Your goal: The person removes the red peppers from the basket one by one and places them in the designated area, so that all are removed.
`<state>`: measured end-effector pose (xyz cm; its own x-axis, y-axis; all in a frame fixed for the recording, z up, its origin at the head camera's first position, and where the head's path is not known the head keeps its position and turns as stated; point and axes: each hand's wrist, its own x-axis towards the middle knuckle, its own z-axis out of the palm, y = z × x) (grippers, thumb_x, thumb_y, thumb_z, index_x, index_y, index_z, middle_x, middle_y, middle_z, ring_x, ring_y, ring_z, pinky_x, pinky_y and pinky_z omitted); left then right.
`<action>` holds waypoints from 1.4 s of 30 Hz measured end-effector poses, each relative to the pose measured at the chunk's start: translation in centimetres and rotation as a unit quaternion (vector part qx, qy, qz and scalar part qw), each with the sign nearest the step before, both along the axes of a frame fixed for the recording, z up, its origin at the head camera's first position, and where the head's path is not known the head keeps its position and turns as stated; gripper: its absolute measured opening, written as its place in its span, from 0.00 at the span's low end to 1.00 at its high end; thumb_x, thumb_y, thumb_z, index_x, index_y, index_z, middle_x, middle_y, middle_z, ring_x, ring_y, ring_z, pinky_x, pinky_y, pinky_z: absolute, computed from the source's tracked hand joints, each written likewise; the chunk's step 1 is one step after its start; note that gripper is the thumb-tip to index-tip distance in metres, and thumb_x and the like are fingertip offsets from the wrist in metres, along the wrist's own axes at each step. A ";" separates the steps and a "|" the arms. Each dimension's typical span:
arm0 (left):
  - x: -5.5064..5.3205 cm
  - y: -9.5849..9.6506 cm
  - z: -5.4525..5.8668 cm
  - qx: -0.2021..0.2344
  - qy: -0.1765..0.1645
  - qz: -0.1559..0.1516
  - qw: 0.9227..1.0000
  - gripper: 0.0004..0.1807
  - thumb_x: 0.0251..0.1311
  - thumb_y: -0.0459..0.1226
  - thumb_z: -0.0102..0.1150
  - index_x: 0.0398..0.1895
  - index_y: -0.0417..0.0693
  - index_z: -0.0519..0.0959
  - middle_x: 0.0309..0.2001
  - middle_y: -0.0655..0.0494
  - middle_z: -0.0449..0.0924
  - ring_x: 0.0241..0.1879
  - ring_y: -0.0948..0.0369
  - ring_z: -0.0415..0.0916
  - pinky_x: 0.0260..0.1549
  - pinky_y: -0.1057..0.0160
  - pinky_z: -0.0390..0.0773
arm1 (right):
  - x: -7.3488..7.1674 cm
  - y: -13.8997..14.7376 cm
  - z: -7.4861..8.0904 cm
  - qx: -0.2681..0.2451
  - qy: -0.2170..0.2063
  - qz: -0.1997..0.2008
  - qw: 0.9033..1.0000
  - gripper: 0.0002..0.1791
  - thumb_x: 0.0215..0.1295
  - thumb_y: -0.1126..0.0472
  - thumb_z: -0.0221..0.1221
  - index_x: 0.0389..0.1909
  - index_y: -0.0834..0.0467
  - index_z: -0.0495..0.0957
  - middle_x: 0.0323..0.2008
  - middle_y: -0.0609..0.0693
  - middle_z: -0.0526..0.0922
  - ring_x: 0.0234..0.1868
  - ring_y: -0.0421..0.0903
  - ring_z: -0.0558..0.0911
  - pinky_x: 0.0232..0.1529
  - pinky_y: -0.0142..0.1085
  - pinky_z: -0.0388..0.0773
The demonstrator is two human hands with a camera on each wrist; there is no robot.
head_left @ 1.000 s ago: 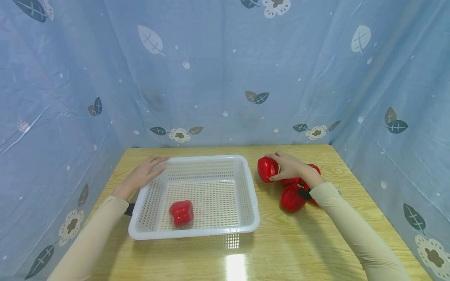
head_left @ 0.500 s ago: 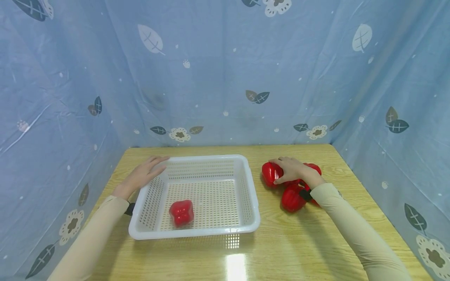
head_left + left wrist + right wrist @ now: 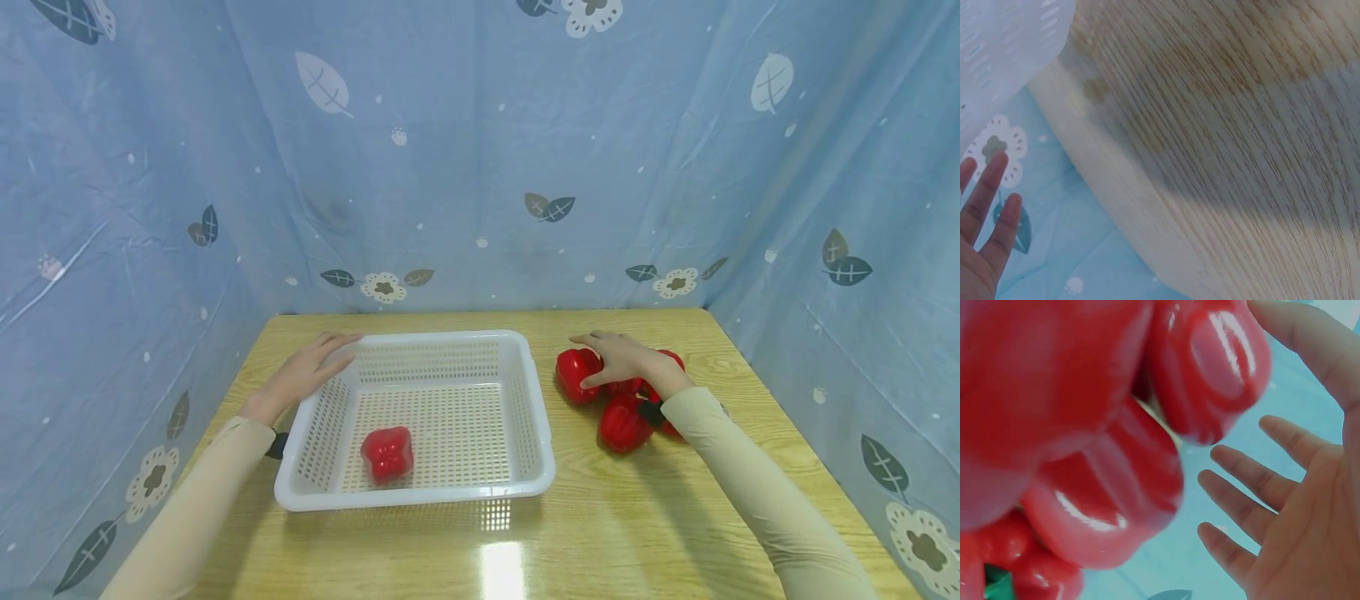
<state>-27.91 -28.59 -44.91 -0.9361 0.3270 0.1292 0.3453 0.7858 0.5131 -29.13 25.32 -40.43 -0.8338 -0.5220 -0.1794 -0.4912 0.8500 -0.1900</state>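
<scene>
My right hand (image 3: 618,358) is above a cluster of red bell peppers on the right of the table. Its fingers (image 3: 1250,475) are spread in the right wrist view, and they hold nothing. Just beside the thumb lies the leftmost bell pepper (image 3: 577,377). Another bell pepper (image 3: 626,423) sits nearer the front, and the rest are partly hidden by hand and wrist. At the left rim of a white plastic basket (image 3: 412,497) is my left hand (image 3: 303,371), its fingers extended; whether it touches the rim I cannot tell. One red bell pepper (image 3: 387,455) lies inside the basket.
The wooden table (image 3: 600,542) carries the basket on its left half and the pepper cluster on its right. A blue patterned curtain (image 3: 480,167) surrounds it at the back and sides. One table edge (image 3: 1104,200) shows in the left wrist view.
My right hand has moved the leftmost bell pepper a little right and down beside the others, and its fingers have let go. The left hand and the basket have stayed still.
</scene>
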 end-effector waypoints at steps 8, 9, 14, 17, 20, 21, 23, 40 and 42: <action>0.0 -0.1 0.0 -0.003 0.000 -0.008 1.000 0.28 0.65 0.58 0.41 0.68 0.67 0.59 0.68 0.50 0.58 0.64 0.44 0.58 0.55 0.32 0.60 | -0.1 -1.2 1.3 -0.023 0.009 0.020 0.999 0.45 0.52 0.45 0.65 0.68 0.56 0.58 0.63 0.63 0.64 0.61 0.63 0.65 0.58 0.61 0.62; 0.0 -0.1 0.0 -0.004 0.002 -0.009 1.000 0.28 0.66 0.58 0.40 0.68 0.68 0.59 0.67 0.50 0.58 0.65 0.44 0.58 0.55 0.33 0.60 | -0.2 -1.4 1.5 -0.023 0.013 0.022 0.999 0.45 0.52 0.45 0.65 0.68 0.56 0.58 0.63 0.62 0.65 0.61 0.62 0.66 0.58 0.60 0.63; 0.0 0.0 0.0 -0.004 0.009 -0.008 1.000 0.27 0.65 0.59 0.39 0.67 0.71 0.60 0.67 0.51 0.60 0.65 0.46 0.58 0.57 0.34 0.59 | -0.2 -2.7 2.5 -0.040 0.024 0.033 0.998 0.45 0.51 0.44 0.65 0.69 0.53 0.59 0.65 0.60 0.63 0.64 0.60 0.64 0.59 0.57 0.64; 0.1 0.0 0.1 -0.006 0.008 -0.008 1.000 0.28 0.65 0.59 0.39 0.68 0.69 0.59 0.67 0.51 0.60 0.65 0.45 0.59 0.56 0.33 0.59 | 0.0 -3.7 3.2 -0.055 0.023 0.042 0.997 0.44 0.52 0.44 0.65 0.69 0.52 0.58 0.67 0.59 0.61 0.66 0.59 0.61 0.61 0.57 0.62; 0.2 0.1 0.2 -0.005 0.004 -0.006 1.000 0.28 0.65 0.58 0.40 0.68 0.67 0.60 0.67 0.52 0.59 0.65 0.45 0.58 0.56 0.32 0.59 | 0.2 -4.6 3.9 -0.066 0.024 0.053 0.996 0.43 0.54 0.46 0.64 0.70 0.51 0.57 0.68 0.57 0.59 0.68 0.59 0.58 0.63 0.56 0.60; 0.2 0.1 0.3 -0.005 0.003 -0.006 1.000 0.28 0.66 0.58 0.40 0.68 0.67 0.60 0.67 0.52 0.59 0.65 0.45 0.58 0.55 0.32 0.59 | 0.2 -4.9 4.0 -0.069 0.023 0.055 0.996 0.43 0.54 0.46 0.63 0.70 0.50 0.56 0.68 0.57 0.59 0.68 0.58 0.58 0.63 0.56 0.60; 0.2 0.1 0.3 -0.004 0.002 -0.004 1.000 0.28 0.66 0.57 0.41 0.68 0.67 0.60 0.67 0.53 0.59 0.65 0.46 0.58 0.55 0.32 0.59 | 0.4 -5.6 4.4 -0.077 0.020 0.055 0.995 0.43 0.54 0.46 0.63 0.70 0.47 0.56 0.68 0.56 0.59 0.69 0.57 0.57 0.63 0.56 0.59; 0.1 0.1 0.3 -0.019 0.006 -0.019 1.000 0.29 0.67 0.57 0.38 0.69 0.63 0.59 0.67 0.48 0.58 0.64 0.42 0.58 0.55 0.32 0.59 | 1.2 -12.2 5.5 -0.101 -0.004 0.135 0.986 0.43 0.55 0.43 0.63 0.70 0.46 0.55 0.68 0.51 0.59 0.68 0.52 0.60 0.64 0.52 0.60; 0.0 0.1 0.3 -0.018 0.006 -0.019 1.000 0.29 0.67 0.57 0.38 0.69 0.63 0.59 0.67 0.48 0.58 0.64 0.42 0.58 0.55 0.32 0.59 | 1.3 -12.9 5.6 -0.101 -0.004 0.150 0.983 0.44 0.54 0.42 0.63 0.70 0.47 0.55 0.67 0.50 0.61 0.66 0.50 0.62 0.63 0.50 0.62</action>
